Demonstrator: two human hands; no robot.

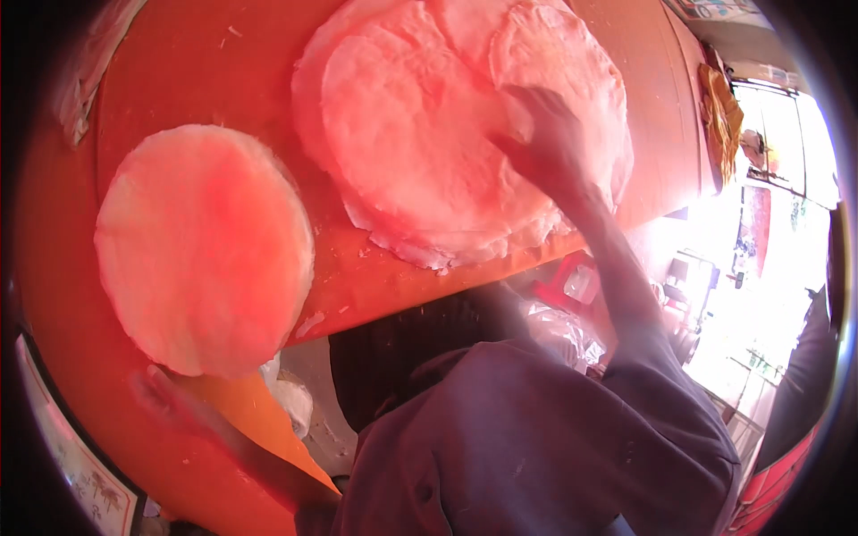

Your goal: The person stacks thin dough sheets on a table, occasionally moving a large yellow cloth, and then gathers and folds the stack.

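Note:
My right hand (546, 137) is over a wide, uneven pile of thin, round dough-like sheets (409, 134). Its thumb and fingers are apart, and it looks slightly blurred. A smaller round sheet (556, 53) overlaps the pile's right side, beyond that hand. To the left lies a separate, neater round of the same pale material (204, 248), perhaps a stack. My left hand (157, 395) is beside the lower edge of this round, blurred and in shadow. Whether its fingers touch the edge is unclear. Reddish light colours everything on the tabletop.
The orange-covered table (261, 127) has its near edge in front of my body, with scraps (310, 325) along it. A red plastic stool (570, 281) and clear plastic bags (560, 328) are below. A framed panel (80, 455) borders the lower left. Bright openings lie right.

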